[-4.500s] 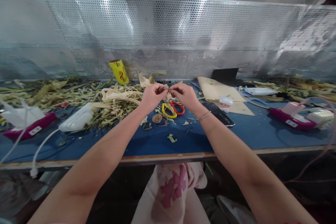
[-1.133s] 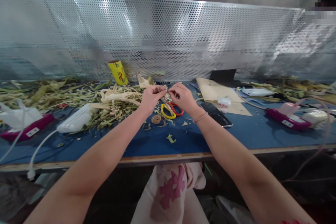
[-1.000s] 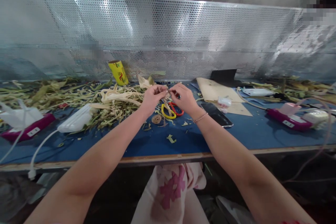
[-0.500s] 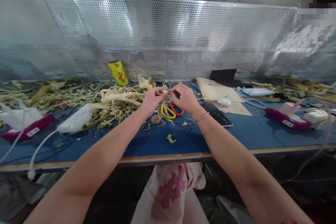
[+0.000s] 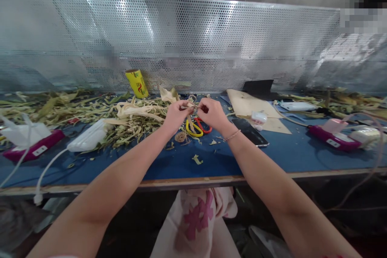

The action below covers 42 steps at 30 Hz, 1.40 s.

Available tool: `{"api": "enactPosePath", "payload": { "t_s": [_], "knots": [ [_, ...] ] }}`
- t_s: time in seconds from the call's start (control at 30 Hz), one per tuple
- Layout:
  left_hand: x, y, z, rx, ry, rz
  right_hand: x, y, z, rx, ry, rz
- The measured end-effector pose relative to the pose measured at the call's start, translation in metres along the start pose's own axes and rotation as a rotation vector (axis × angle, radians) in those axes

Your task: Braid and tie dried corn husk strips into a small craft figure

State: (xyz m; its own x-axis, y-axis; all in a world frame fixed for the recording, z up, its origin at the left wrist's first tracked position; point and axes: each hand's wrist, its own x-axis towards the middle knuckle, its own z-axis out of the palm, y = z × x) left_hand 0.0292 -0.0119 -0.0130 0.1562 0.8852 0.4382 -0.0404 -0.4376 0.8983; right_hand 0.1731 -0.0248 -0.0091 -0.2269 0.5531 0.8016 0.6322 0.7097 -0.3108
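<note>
- Heap of dried, pale green-and-straw plant strips (image 5: 130, 129) on the blue tabletop (image 5: 169, 169): probably light, dry and easily torn.
- Yellow printed hollow cylinder (image 5: 137, 84) stands tilted behind the heap; its contents cannot be told.
- Left hand (image 5: 175, 113), above the tabletop: thumb and fingers pinch a small pale, husk-like piece (image 5: 190, 105).
- This piece sits between the two hands, with a thin round loop at its top; the loop's material is unclear. It looks almost weightless, soft but papery and not slippery, so a light fingertip grip low on its body, clear of the loop, should spare it creasing.
- Below the hands lie scissors with yellow and red handles (image 5: 194, 134).
- Right hand (image 5: 211, 112): fingers curled, tips drawn together beside the piece; whether they pinch its end I cannot tell.
- Small white, partly clear case (image 5: 259, 117) lies farther right, beside a black phone (image 5: 248, 131); its contents are unclear.
</note>
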Motion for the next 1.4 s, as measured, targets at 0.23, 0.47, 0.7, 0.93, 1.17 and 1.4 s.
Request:
{"api": "enactPosePath", "payload": {
  "t_s": [0.23, 0.47, 0.7, 0.93, 1.17, 1.4],
  "knots": [
    [0.001, 0.000, -0.001, -0.066, -0.040, -0.013, -0.002, 0.002, 0.007, 0.032, -0.048, 0.007],
    [-0.002, 0.011, 0.001, -0.207, -0.053, -0.096, -0.002, 0.005, 0.008, 0.033, -0.046, -0.008],
    [-0.001, 0.021, -0.001, -0.234, -0.060, -0.215, -0.001, 0.003, 0.008, 0.056, -0.153, -0.052],
    [-0.002, 0.020, -0.002, -0.143, -0.146, -0.155, -0.002, -0.004, 0.007, 0.177, -0.163, 0.039],
    [0.001, 0.008, -0.004, -0.106, -0.154, 0.032, 0.000, -0.008, 0.004, 0.247, -0.136, 0.144],
    [-0.004, 0.015, -0.003, -0.334, -0.184, -0.112, 0.002, -0.009, 0.004, 0.498, -0.135, 0.307]
  ]
}}
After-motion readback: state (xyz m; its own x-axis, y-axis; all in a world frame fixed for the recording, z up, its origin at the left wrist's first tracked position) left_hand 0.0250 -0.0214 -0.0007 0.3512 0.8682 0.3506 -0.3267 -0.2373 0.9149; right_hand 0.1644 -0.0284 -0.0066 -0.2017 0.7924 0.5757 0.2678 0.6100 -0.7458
